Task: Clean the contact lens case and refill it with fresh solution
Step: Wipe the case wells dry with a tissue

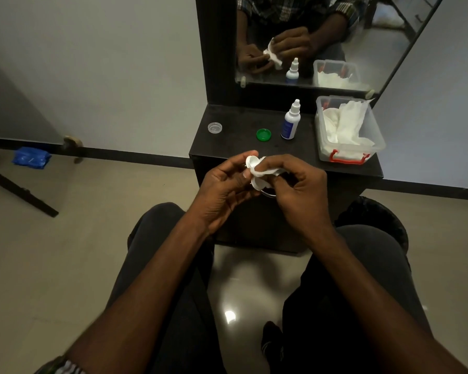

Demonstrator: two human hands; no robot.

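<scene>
In the middle of the frame, just in front of the near edge of the dark dresser top (227, 147), two bare hands meet over the person's lap. The left hand (222, 190) has its fingers curled round a small white lens case (251, 161), of which only a rounded white part shows above the fingertips. The right hand (300, 190) pinches a white tissue (260, 175) between thumb and fingers and presses it against the case; the tissue is bunched and hangs a little below the fingers, hiding most of the case.

On the dresser top, above the hands, a green cap (263, 134) lies flat. Just to its right stands an upright solution bottle (291, 120), white with a blue label and a capped nozzle. Toward the left of the top, well apart from the cap, sits a small clear round lid or cup (214, 127); which of the two I cannot tell. At the right end of the top is a clear plastic box (325, 147) with a red clasp, filled with crumpled white tissues.

A mirror (362, 49) in the upper middle of the frame reflects the hands, the bottle and the box. At the left edge, a blue bundle (31, 157) lies on the floor by the wall.
</scene>
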